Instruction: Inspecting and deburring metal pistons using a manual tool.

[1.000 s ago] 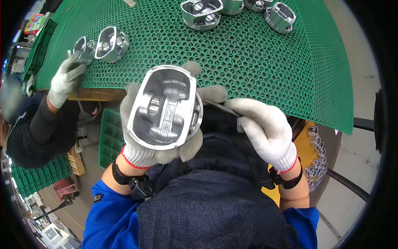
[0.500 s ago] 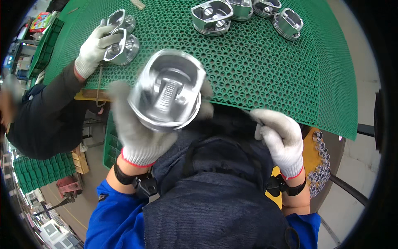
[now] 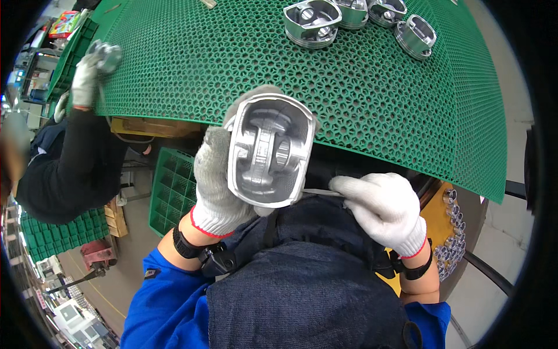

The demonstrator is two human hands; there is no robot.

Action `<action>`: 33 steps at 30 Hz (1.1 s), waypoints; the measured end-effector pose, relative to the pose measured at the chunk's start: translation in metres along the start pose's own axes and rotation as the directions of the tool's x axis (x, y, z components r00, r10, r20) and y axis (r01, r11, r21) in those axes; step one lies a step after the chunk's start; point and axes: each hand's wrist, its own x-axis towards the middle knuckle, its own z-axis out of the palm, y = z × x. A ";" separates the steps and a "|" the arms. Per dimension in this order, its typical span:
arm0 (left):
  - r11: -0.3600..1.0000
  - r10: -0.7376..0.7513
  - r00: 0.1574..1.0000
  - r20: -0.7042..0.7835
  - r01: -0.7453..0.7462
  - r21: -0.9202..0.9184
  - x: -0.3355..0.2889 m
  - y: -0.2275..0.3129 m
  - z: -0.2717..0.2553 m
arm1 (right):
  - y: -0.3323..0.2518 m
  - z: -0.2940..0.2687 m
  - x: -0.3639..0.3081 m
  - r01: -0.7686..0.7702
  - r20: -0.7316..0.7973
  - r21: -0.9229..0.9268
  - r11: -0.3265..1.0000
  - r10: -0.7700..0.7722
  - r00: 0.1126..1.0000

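Biggest thing is the green plastic mat [image 3: 372, 110], all punched with little holes, four pistons [image 3: 314, 23] standing along the far side. Low on the right, a yellow tray [image 3: 433, 224] has a bunch of shiny round metal parts [image 3: 457, 230] on it. Green crate [image 3: 156, 200] at left is divided into square cells. Left hand [image 3: 218, 174], knit glove, is raised with fingers wrapped around a silvery piston [image 3: 268, 145], hollow side facing up, above the mat's near edge. Right hand [image 3: 383, 206] is curled, fingers pinched on a thin strip [image 3: 321, 192]; can't tell if its tip touches the piston.
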 end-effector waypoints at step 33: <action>0.875 0.140 0.988 -0.059 -0.095 0.475 0.012 0.045 -0.013 | 0.013 -0.042 -0.003 -0.264 -0.118 0.132 0.955 0.280 0.953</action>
